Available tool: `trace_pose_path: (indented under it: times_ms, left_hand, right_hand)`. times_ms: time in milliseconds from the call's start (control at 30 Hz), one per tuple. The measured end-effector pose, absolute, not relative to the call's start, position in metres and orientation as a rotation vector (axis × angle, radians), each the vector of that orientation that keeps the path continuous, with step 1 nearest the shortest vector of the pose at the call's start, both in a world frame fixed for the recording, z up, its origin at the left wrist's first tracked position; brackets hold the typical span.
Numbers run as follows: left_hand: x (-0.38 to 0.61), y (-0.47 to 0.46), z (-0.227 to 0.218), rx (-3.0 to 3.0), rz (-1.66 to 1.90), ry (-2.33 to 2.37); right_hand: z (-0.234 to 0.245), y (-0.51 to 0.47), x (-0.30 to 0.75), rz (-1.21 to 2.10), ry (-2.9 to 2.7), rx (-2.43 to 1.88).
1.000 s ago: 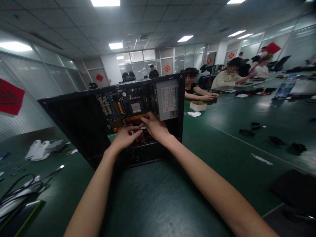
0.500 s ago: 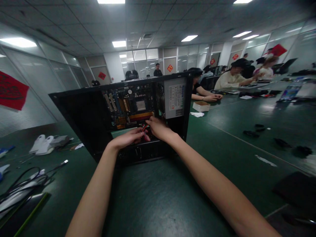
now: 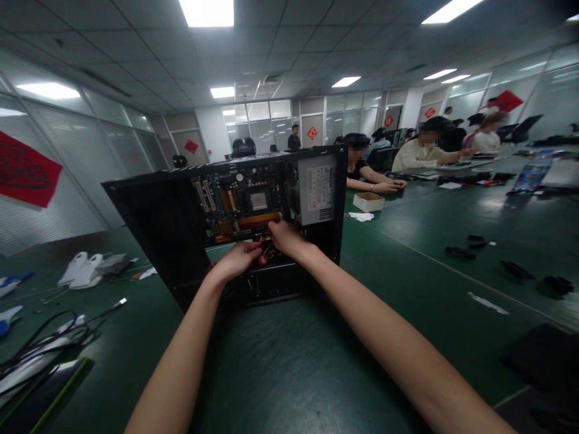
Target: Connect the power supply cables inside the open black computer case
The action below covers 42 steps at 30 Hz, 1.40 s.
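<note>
Reaching into computer case point(image 3: 158, 229), left hand point(image 3: 237, 259) gripping red cables point(image 3: 265, 254), right hand point(image 3: 284, 236) beside.

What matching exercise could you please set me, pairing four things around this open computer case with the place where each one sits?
Things:
1. power supply
2. cardboard box
3. red wires
4. white items

Places:
A. on the green table, left of the case
B. between the left hand and the right hand
C. upper right corner inside the computer case
D. on the table, right of the case

Pairs: 1-C, 2-D, 3-B, 4-A.
</note>
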<state>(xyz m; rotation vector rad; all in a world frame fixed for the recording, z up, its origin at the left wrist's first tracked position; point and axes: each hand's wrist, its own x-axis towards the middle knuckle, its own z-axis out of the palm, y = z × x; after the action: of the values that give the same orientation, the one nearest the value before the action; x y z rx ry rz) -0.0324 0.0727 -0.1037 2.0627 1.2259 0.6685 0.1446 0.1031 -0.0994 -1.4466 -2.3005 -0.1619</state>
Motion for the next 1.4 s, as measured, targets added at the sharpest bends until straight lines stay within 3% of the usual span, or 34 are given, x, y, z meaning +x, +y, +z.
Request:
trace_pose_path:
  times_ms: [767, 1400]
  left_hand:
    - [-0.022, 0.067, -0.104, 2.250, 0.598, 1.741]
    - [-0.023, 0.066, -0.109, 2.265, 0.591, 1.789]
  right_hand:
    - [-0.097, 0.110, 0.140, -0.231, -2.463, -1.429]
    - [-0.090, 0.110, 0.136, -0.441, -2.484, -1.356]
